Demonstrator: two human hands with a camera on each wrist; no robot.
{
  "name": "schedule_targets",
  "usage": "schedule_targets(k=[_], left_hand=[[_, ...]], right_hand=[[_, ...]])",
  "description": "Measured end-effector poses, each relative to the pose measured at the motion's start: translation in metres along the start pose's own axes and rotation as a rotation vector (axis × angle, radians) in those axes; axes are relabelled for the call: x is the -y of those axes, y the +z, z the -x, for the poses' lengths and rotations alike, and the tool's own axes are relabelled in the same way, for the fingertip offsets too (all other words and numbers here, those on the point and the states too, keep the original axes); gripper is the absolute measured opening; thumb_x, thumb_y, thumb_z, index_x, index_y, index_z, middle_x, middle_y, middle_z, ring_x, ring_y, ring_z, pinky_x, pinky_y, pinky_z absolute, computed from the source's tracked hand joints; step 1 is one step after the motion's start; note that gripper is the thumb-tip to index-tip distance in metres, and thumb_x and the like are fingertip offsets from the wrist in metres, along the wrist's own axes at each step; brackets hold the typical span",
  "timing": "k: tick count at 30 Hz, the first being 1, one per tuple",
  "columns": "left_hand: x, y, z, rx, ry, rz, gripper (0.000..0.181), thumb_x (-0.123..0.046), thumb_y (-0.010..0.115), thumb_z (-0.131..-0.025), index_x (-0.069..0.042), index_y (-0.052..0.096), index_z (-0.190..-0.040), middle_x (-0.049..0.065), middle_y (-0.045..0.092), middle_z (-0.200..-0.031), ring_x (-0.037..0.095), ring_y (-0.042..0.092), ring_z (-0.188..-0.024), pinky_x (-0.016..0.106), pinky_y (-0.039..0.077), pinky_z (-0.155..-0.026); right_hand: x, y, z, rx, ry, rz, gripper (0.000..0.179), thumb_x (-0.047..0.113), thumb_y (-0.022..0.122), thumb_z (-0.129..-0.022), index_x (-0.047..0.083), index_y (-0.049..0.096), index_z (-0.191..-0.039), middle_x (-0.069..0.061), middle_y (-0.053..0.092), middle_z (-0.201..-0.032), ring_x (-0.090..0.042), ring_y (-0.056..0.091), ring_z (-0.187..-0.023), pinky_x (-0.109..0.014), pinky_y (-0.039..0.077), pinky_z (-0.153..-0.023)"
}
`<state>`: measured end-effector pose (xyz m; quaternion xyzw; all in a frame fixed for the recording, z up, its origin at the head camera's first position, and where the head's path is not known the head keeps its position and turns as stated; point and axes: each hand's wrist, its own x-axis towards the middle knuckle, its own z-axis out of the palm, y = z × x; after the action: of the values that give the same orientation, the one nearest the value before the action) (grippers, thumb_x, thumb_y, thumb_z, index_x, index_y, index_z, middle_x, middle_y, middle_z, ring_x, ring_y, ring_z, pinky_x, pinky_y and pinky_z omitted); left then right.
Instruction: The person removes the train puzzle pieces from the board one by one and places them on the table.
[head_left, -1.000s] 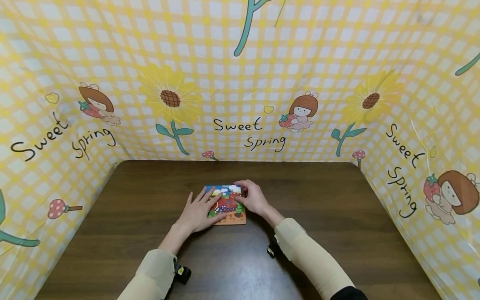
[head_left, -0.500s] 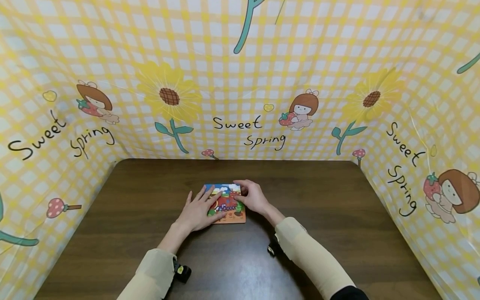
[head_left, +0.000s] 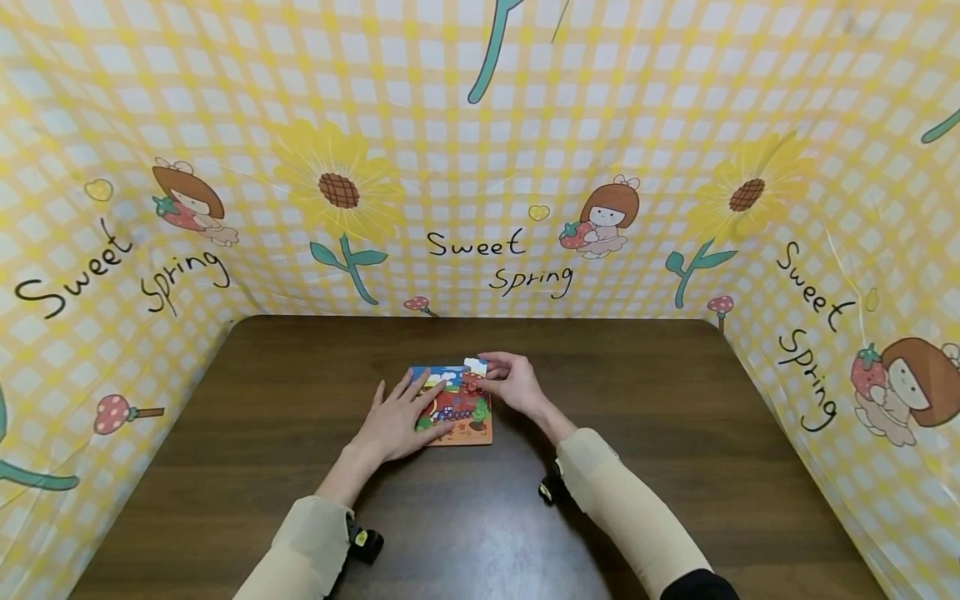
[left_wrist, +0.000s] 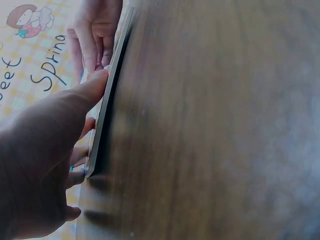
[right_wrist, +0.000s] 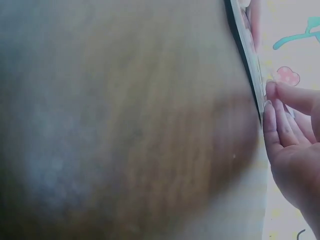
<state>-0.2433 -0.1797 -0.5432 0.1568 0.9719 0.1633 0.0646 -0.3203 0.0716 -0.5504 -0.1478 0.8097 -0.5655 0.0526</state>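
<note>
A small square jigsaw puzzle (head_left: 474,436) with a colourful printed scene and an orange lower strip lies on the table in the head view. Spread over its left part, my left hand (head_left: 393,423) rests with straight fingers. At the far right corner my right hand (head_left: 519,387) pinches a puzzle piece (head_left: 475,366) showing white cloud and red, which juts past the board's far edge. The left wrist view catches the board's edge (left_wrist: 106,115) side-on, with the left thumb on top. Fingers partly hide the pinched piece in the right wrist view.
The dark brown wooden table (head_left: 300,358) has rounded far corners. A yellow and white checked cloth (head_left: 465,167) with printed flowers and lettering encloses its back and sides.
My right hand has moved slightly away and to the right, shifting the corner piece out beyond the board's far edge. The left hand has stayed put on the puzzle.
</note>
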Motion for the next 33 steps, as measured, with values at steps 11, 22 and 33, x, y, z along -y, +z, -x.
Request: schedule_targets(k=[11, 22, 33], left_hand=[[0.001, 0.001, 0.0, 0.0, 0.01, -0.001, 0.082, -0.068, 0.06, -0.105, -0.027, 0.039, -0.173, 0.012, 0.023, -0.185, 0.044, 0.018, -0.172, 0.082, 0.009, -0.132], [0.002, 0.002, 0.0, -0.01, 0.01, -0.006, 0.084, -0.068, 0.061, -0.105, -0.025, 0.038, -0.173, 0.012, 0.022, -0.185, 0.043, 0.016, -0.173, 0.081, 0.009, -0.133], [0.003, 0.005, -0.001, -0.016, 0.014, -0.017, 0.085, -0.069, 0.06, -0.105, -0.024, 0.038, -0.173, 0.013, 0.022, -0.185, 0.043, 0.017, -0.172, 0.082, 0.01, -0.132]], right_hand=[[-0.003, -0.02, 0.006, -0.013, 0.112, -0.127, 0.043, 0.003, 0.081, -0.099, 0.001, 0.073, -0.141, -0.006, 0.074, -0.103, -0.004, 0.069, -0.083, -0.023, 0.05, -0.061], [-0.016, -0.055, 0.02, 0.042, 0.169, -0.183, 0.05, -0.001, 0.077, -0.1, -0.004, 0.065, -0.149, -0.008, 0.074, -0.114, -0.002, 0.071, -0.092, -0.018, 0.058, -0.075], [-0.023, -0.084, 0.037, 0.132, 0.18, -0.227, 0.048, -0.004, 0.073, -0.101, -0.009, 0.064, -0.148, -0.001, 0.08, -0.104, -0.005, 0.077, -0.087, -0.021, 0.065, -0.079]])
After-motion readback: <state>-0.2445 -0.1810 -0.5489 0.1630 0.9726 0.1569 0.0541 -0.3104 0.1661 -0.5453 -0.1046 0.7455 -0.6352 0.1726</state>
